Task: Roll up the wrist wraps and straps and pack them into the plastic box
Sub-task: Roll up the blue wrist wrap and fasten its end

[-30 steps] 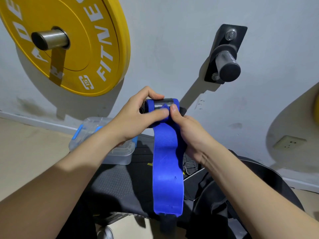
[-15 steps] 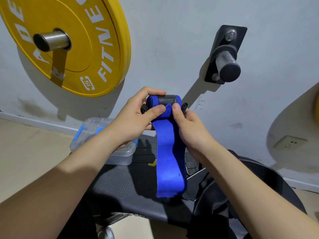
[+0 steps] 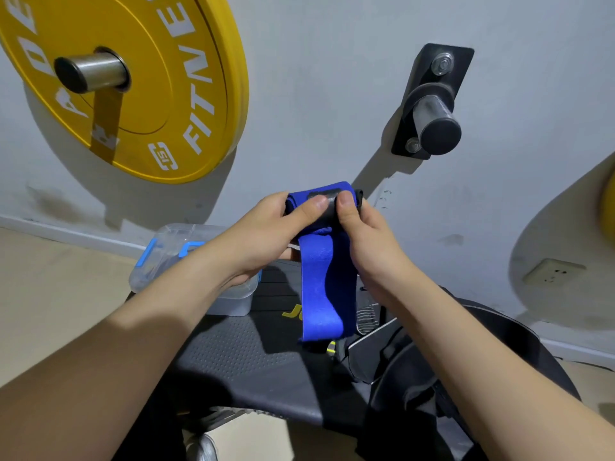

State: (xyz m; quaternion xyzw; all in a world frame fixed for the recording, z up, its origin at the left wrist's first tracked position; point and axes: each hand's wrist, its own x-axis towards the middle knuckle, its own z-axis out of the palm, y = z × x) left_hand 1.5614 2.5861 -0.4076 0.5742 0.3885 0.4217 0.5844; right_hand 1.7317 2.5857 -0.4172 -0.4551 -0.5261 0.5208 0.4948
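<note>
Since a second ago the loose tail of the blue wrist wrap [image 3: 320, 294] has grown shorter. More of it has gone up into the roll, and its free end now hangs over the middle of the bench [image 3: 239, 357] instead of reaching toward the near edge. Both thumbs have shifted onto the near face of the roll.

From my remote seat I see the left hand [image 3: 263, 227] gripping the roll's left end, thumb pressed on the blue cloth and fingers curled round behind it. The right hand [image 3: 364, 241] grips the right end the same way. Its thumb lies on a dark grey patch of the wrap, close beside the left thumb but apart from it. A black end piece sticks out of the roll just past the right hand's fingers.

The wrap is held in the air above the bench's far edge, touching nothing but the hands. Its tail hangs down between the wrists with a slight twist along it.

The plastic box [image 3: 156, 274], clear with blue latches [image 3: 146, 257], stands at the bench's far left corner, partly hidden behind the left wrist. I cannot tell what is in it.

On the wall [image 3: 332, 78] behind hangs a yellow weight plate [image 3: 186, 78] on a steel peg, and to its right is a second peg [image 3: 436, 124] on a black bracket. A dark fabric heap [image 3: 482, 367] lies at the bench's right edge.
</note>
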